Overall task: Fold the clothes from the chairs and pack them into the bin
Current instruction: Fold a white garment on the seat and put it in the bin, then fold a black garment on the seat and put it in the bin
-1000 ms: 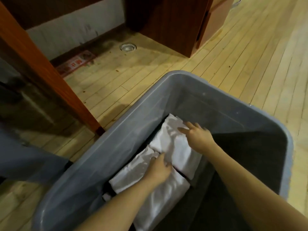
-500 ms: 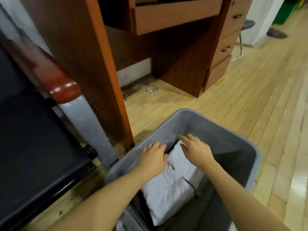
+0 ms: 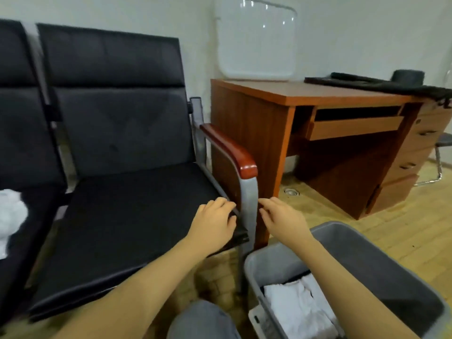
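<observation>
Between garments: both hands empty, next piece far left of the armrest post.

Left hand [image 3: 215,223] and right hand [image 3: 285,220] flank the armrest post [image 3: 249,204], fingers loosely curled, holding nothing. Folded whites [image 3: 297,305] in bin [image 3: 362,253], below right of post. Crumpled white garment [image 3: 11,211] on neighbouring chair [image 3: 27,133], far left; left hand nearer. Long axis not discernible.

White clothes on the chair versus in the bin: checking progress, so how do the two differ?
The white clothes on the chair lie crumpled in a loose heap; the white clothes in the bin lie flat and folded. The chair heap sits on the far-left black seat, at the frame edge; the folded ones lie inside the grey bin. Both are white, and neither hand touches them.
</observation>
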